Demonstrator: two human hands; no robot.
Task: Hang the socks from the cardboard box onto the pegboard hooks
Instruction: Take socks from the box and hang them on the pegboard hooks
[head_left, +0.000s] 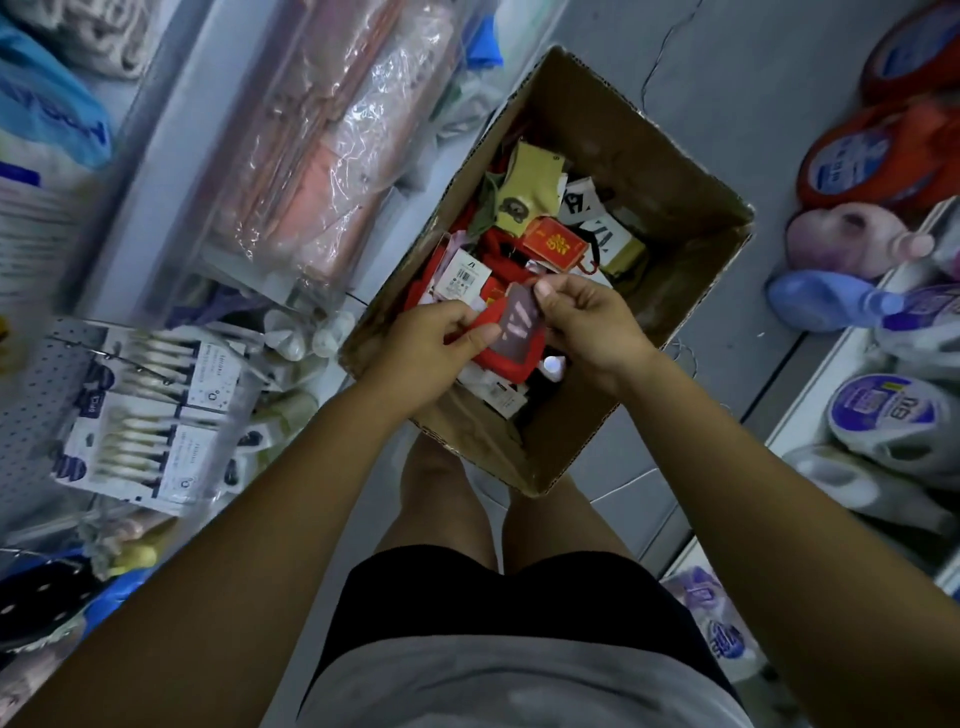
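An open cardboard box (670, 171) stands on the floor in front of my legs. It holds several packaged socks, mostly red (498, 260), plus a yellow-green pair (530, 182) and white tagged ones. Over the box's near end, both hands hold one red sock pair (511, 345) with a dark label card. My left hand (426, 343) grips its left side; my right hand (587, 322) pinches the card's top edge. A grey pegboard (31, 395) with hooks sits at the left, carrying packaged goods.
Plastic-wrapped pink rolls (332, 135) lie on the left shelf. White packs of small items (156, 410) hang on the pegboard. Detergent bottles (883, 415) and orange tubs (872, 156) line the shelves at right. Grey floor lies beyond the box.
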